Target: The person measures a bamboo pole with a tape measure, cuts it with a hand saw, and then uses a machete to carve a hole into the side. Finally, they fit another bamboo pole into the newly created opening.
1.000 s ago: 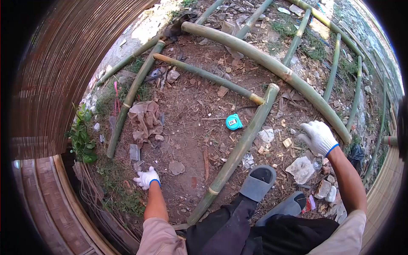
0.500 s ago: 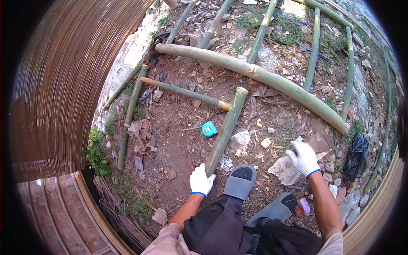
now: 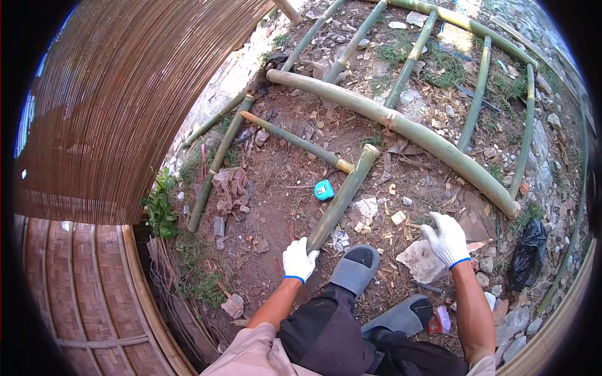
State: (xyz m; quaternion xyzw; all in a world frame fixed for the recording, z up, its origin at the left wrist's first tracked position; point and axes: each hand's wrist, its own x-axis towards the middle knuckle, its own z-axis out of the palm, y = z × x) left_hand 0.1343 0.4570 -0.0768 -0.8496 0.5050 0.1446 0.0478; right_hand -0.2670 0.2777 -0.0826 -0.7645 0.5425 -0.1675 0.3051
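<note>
My left hand, in a white glove with a blue cuff, grips the near end of a thick green bamboo pole. The pole slants away from me, and a thinner bamboo piece meets its side near the far end. On the left, that thin piece reaches another bamboo pole. My right hand, gloved the same way, hovers with fingers apart and nothing in it, near a pale flat stone. Beside the thick pole lies a turquoise tape measure.
A bamboo frame with rungs, its near rail curved, lies ahead. A woven stick screen and a bamboo mat panel stand at left. A black plastic bag lies at right. My grey sandals rest among stones and wood chips.
The view has turned, so the ground and bamboo appear shifted right and down. My left hand stays on the thick pole; my right hand stays empty over the ground.
</note>
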